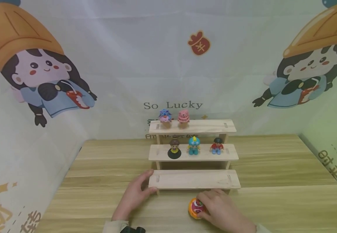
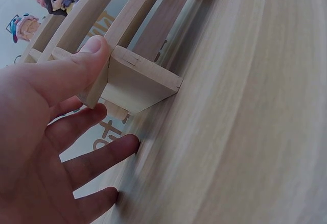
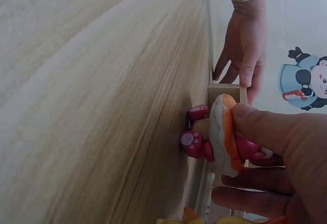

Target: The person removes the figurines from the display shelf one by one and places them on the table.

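Observation:
My left hand (image 1: 136,194) pinches the left end of the lowest board of a three-tier wooden display shelf (image 1: 194,179). In the left wrist view its thumb (image 2: 92,50) lies on the board, and the other fingers spread below. A small toy figure (image 3: 222,137) with a magenta body and an orange-and-white ring round it is gripped by my right hand (image 1: 222,208), just in front of the lowest board. Its paw-like feet point towards the tabletop in the right wrist view. From the head view, fingers cover part of this figure.
Two ice-cream-cone figures, one blue (image 1: 165,118) and one pink (image 1: 183,118), stand on the top board. The middle board bears a dark-skirted figure (image 1: 174,149), a teal figure (image 1: 194,146) and a red-jacketed figure (image 1: 216,146). A printed cloth (image 1: 121,81) hangs behind the wooden tabletop (image 1: 98,181).

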`<state>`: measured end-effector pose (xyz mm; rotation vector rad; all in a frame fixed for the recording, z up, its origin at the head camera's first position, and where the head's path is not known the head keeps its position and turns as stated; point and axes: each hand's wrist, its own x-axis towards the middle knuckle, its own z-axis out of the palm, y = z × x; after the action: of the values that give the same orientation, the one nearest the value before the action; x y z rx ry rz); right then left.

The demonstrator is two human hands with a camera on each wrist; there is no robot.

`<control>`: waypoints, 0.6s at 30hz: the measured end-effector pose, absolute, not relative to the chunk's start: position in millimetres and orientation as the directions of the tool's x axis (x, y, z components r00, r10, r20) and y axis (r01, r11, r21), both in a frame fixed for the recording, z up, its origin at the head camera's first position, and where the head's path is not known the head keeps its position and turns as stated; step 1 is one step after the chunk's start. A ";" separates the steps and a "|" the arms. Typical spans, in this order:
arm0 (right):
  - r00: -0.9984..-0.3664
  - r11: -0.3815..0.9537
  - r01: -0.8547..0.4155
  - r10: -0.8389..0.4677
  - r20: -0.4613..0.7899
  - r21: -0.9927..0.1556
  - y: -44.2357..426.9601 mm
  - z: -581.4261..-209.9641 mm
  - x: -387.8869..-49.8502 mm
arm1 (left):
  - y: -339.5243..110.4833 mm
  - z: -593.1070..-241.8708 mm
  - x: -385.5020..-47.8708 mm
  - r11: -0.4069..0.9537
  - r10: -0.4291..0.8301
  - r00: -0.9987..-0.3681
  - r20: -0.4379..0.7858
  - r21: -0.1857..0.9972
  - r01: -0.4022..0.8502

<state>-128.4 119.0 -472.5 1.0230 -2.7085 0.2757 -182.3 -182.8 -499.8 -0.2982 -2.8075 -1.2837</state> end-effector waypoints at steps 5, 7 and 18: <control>-0.746 0.748 -0.654 -0.612 0.263 -0.117 118.5 -471.8 -128.7 | -182.5 -500.1 -181.7 0.637 0.153 -0.982 0.107 0.750 0.181; -0.759 0.752 -0.645 -0.607 0.238 -0.138 118.7 -471.1 -129.2 | -182.6 -500.3 -182.0 0.635 0.154 -0.982 0.109 0.751 0.183; -0.778 0.746 -0.626 -0.582 0.236 -0.225 121.1 -464.3 -130.0 | -181.9 -499.9 -181.7 0.639 0.150 -0.984 0.101 0.749 0.174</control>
<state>-130.0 121.1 -464.3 0.9726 -2.7930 0.4419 -181.7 -181.9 -499.9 -0.2785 -2.8168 -1.2924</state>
